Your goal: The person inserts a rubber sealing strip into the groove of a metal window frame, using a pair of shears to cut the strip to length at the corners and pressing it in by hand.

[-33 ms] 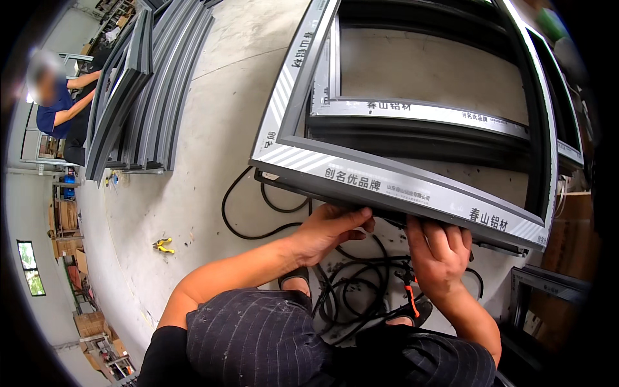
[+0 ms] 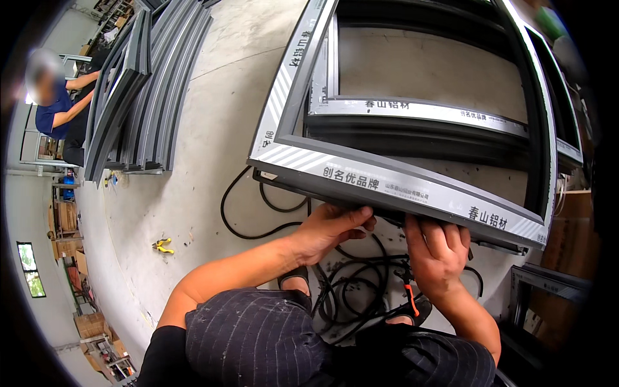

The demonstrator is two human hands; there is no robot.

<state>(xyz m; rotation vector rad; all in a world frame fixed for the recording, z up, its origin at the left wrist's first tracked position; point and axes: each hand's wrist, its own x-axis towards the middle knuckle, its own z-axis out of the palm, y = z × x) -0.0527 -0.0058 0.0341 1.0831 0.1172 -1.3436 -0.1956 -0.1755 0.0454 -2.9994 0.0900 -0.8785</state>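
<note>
A large dark grey metal window frame [image 2: 412, 191], its faces covered with white printed film, stands in front of me and leans over my hands. At its near lower edge, my left hand [image 2: 330, 233] is closed, thumb laid over curled fingers close to the dark underside. What it pinches, if anything, is hidden. To its right, my right hand [image 2: 440, 253] has its fingers pressed together and bent up against the same underside; the fingertips are out of sight beneath the edge. Between the hands, the frame's underside is too dark to make out.
Black cable [image 2: 351, 290] lies coiled on the floor between my feet, beside orange-handled pliers [image 2: 411, 298]. Yellow-handled pliers [image 2: 163, 246] lie at left. Curved grey profiles [image 2: 151, 97] are stacked far left, where another person [image 2: 55, 106] works. Another frame [image 2: 548, 284] stands lower right.
</note>
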